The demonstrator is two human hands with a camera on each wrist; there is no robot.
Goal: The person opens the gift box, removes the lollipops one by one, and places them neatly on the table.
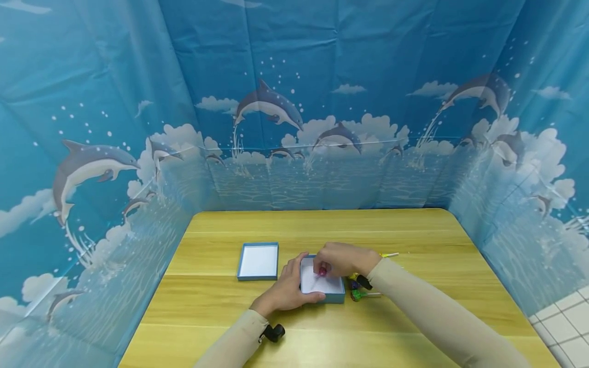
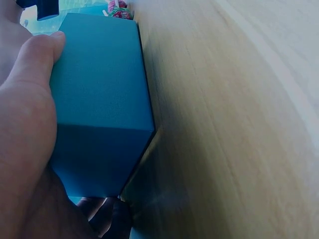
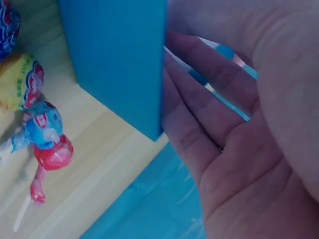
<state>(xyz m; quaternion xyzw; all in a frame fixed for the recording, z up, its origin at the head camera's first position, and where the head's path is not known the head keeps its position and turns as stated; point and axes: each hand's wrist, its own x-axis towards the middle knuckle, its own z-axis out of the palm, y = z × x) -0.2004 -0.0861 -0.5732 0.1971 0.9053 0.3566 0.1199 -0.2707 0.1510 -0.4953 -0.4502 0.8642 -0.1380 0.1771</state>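
Note:
An open blue box point(image 1: 322, 291) with a white inside sits mid-table. My left hand point(image 1: 289, 287) grips its left side, and the left wrist view shows the thumb point(image 2: 32, 64) lying along the blue wall point(image 2: 99, 99). My right hand point(image 1: 338, 259) hovers over the box and pinches a pink lollipop point(image 1: 323, 271) just above its floor. In the right wrist view the fingers point(image 3: 199, 119) lie against the box wall point(image 3: 119, 59). Several wrapped lollipops point(image 1: 359, 290) point(image 3: 45, 129) lie just right of the box.
A second shallow blue tray point(image 1: 258, 260), white inside, lies left of the box. The wooden table point(image 1: 322, 225) is walled on three sides by a blue dolphin-print sheet point(image 1: 294, 128). One lollipop stick point(image 1: 389, 254) pokes out behind my right wrist.

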